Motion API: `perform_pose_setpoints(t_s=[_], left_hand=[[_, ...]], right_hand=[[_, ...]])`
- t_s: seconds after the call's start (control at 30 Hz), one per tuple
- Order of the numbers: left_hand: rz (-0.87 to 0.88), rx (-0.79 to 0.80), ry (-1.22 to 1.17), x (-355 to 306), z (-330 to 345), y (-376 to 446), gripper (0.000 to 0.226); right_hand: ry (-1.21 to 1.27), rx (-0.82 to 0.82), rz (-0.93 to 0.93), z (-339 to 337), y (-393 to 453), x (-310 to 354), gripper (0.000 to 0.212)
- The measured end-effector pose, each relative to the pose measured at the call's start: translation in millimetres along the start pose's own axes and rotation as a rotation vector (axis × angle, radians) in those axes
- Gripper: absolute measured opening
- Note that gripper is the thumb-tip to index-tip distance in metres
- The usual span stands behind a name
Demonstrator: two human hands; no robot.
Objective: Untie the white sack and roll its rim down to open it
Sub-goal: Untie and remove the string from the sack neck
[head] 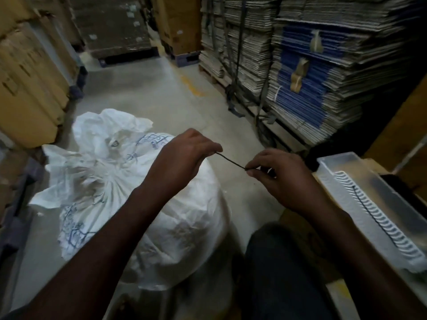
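Note:
A bulging white sack (180,227) with blue printing stands on the floor at the lower left, its gathered neck (104,179) bunched and its loose rim flaring up and to the left. A thin dark string (231,160) is stretched taut between my two hands, to the right of and above the sack's neck. My left hand (184,158) pinches one end of it with closed fingers. My right hand (275,176) pinches the other end. Whether any tie remains around the neck is hidden among the folds.
Brown cartons (27,88) line the left side. Tall stacks of flattened cardboard (312,65) on pallets fill the right. A clear plastic tray (374,204) sits at my right elbow. My trousered knee (284,273) is beside the sack. Bare concrete floor (150,93) runs ahead.

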State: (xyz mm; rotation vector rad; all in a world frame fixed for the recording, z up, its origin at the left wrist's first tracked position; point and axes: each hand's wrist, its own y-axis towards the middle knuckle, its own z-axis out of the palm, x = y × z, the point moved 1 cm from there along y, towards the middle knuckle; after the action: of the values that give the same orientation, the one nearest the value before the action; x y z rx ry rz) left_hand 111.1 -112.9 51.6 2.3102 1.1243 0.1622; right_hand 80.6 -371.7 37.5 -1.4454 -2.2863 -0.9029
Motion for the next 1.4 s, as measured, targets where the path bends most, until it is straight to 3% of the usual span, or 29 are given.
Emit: perform_pose_setpoints(t_s=[0.37,0.53,0.63,0.83,0.97,1.1,1.23,1.4], left_hand=[[0.422,0.047,-0.075,-160,112,134,0.035],[0.52,0.168,-0.099,-215,169,165,0.033],[0.594,0.269,-0.056,-229,196,170,0.034],[0.511,0.49,-0.055,-225,213,174,0.033],[0.46,0.434,-0.035,-217,209,168,0.042],[0.393,0.367,-0.033,-205,201,160,0.043],[0.353,0.319,-0.047,-195,185,147,0.039],[0.271,0.293,-0.076,-181,156,129,0.039]], right_hand=[[-0.2,-0.355,0.439,-126,-132,-95,0.011],[-0.237,-0.352,0.634,-134,-169,-127,0.01],[-0.249,-0.256,0.723,-124,-179,-143,0.011],[-0.265,-0.062,0.783,-99,-170,-163,0.02],[-0.265,-0.04,0.787,-88,-160,-174,0.015],[-0.242,-0.027,0.886,-80,-157,-180,0.033],[-0.276,-0.035,0.809,-94,-153,-156,0.028],[-0.236,-0.175,0.723,-105,-142,-122,0.028]])
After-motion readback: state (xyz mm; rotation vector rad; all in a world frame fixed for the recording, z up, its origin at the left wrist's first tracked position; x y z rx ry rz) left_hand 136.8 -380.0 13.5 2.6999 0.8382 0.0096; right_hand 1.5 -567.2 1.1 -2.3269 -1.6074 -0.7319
